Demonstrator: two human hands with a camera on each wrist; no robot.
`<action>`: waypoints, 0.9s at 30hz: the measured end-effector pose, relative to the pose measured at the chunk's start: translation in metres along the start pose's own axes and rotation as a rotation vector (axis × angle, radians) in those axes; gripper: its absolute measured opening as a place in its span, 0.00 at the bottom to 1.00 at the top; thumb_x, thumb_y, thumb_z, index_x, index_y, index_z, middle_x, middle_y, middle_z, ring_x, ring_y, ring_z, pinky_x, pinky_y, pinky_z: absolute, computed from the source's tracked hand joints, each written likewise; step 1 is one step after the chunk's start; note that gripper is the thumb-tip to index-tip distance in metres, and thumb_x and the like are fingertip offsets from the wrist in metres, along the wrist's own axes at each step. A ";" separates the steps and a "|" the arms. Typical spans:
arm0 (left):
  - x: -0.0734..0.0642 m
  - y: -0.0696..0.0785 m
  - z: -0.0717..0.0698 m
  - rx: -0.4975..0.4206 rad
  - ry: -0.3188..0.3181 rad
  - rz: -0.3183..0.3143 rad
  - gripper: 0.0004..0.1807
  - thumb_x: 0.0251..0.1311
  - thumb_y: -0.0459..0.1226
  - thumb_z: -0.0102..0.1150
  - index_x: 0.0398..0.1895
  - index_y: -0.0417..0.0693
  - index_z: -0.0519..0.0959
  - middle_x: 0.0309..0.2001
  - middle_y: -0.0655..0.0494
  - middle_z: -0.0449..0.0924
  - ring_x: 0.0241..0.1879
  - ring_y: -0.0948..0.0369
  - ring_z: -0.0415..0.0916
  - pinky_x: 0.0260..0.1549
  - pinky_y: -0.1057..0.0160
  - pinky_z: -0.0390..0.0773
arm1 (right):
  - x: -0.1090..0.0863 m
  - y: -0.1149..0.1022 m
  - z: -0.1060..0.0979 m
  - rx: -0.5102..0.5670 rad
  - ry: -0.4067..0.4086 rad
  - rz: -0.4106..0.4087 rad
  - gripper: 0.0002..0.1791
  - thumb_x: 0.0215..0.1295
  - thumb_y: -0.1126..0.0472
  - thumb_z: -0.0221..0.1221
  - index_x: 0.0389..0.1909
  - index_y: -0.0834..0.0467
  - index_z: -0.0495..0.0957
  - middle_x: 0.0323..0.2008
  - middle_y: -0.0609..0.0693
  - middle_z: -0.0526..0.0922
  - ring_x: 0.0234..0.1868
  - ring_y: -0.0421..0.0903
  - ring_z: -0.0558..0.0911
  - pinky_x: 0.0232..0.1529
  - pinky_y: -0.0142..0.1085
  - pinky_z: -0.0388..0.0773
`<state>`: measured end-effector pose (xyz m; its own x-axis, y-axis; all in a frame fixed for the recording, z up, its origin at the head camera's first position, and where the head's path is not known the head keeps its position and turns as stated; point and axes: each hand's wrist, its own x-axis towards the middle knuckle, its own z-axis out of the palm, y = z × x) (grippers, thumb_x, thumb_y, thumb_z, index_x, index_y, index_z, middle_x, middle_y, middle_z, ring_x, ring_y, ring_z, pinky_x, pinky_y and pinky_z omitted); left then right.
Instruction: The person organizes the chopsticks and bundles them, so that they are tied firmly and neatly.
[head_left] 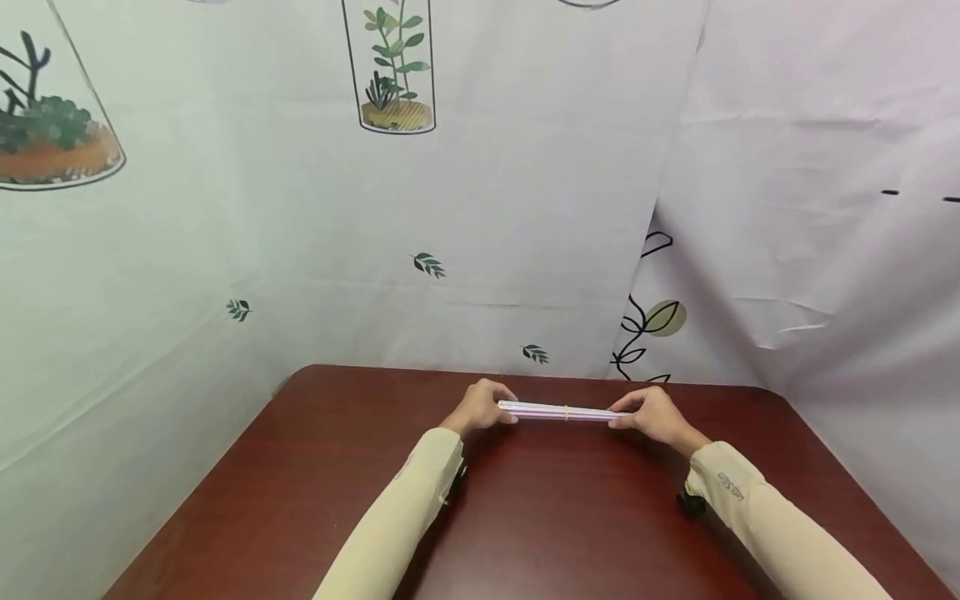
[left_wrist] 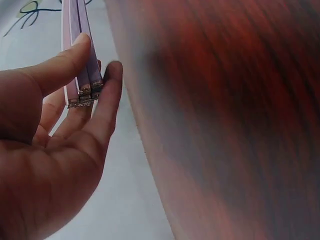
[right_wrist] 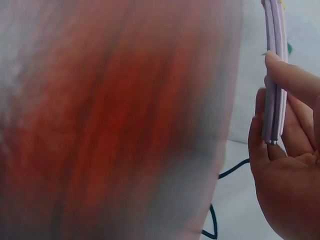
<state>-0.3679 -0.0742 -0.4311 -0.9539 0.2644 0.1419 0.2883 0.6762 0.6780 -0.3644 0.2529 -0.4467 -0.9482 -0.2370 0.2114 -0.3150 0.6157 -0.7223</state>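
A bundle of slim lilac, pink and white sticks (head_left: 540,410) is held level above the table, with a yellow rubber band (head_left: 567,412) round its middle. My left hand (head_left: 480,407) pinches one end between thumb and fingers. In the left wrist view, the sticks (left_wrist: 73,60) show squarish ends with a rough, glittery look. At the opposite end, my right hand (head_left: 656,414) grips the bundle, thumb on one side and fingers on the other. The right wrist view shows the sticks' (right_wrist: 273,107) narrow ends beside the palm. Their exact kind cannot be told.
Beneath both hands lies a dark red-brown wooden table (head_left: 555,517) with rounded far corners. White cloth (head_left: 525,217) printed with plants and leaves hangs behind it and at the sides.
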 end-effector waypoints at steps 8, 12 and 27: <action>0.000 0.004 0.014 0.016 -0.028 -0.067 0.12 0.43 0.31 0.78 0.34 0.45 0.87 0.36 0.54 0.85 0.43 0.55 0.77 0.48 0.55 0.77 | -0.005 0.008 -0.001 -0.017 -0.012 0.028 0.14 0.44 0.62 0.77 0.33 0.61 0.88 0.31 0.52 0.88 0.34 0.43 0.80 0.34 0.34 0.75; 0.001 0.001 0.023 0.040 -0.023 -0.029 0.12 0.43 0.32 0.79 0.33 0.45 0.87 0.35 0.55 0.85 0.41 0.56 0.77 0.46 0.56 0.78 | -0.008 0.012 -0.002 -0.031 -0.032 0.058 0.13 0.43 0.63 0.77 0.33 0.60 0.89 0.30 0.50 0.88 0.34 0.41 0.80 0.34 0.32 0.75; -0.009 -0.002 0.006 0.057 0.069 -0.029 0.20 0.46 0.33 0.77 0.46 0.42 0.84 0.43 0.49 0.85 0.50 0.50 0.79 0.51 0.54 0.77 | -0.010 0.016 -0.003 -0.029 -0.060 0.049 0.16 0.46 0.61 0.76 0.37 0.60 0.88 0.38 0.53 0.88 0.42 0.46 0.82 0.41 0.35 0.77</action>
<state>-0.3591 -0.0742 -0.4380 -0.9648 0.1973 0.1736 0.2628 0.7214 0.6407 -0.3602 0.2671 -0.4580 -0.9587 -0.2502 0.1353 -0.2698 0.6492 -0.7112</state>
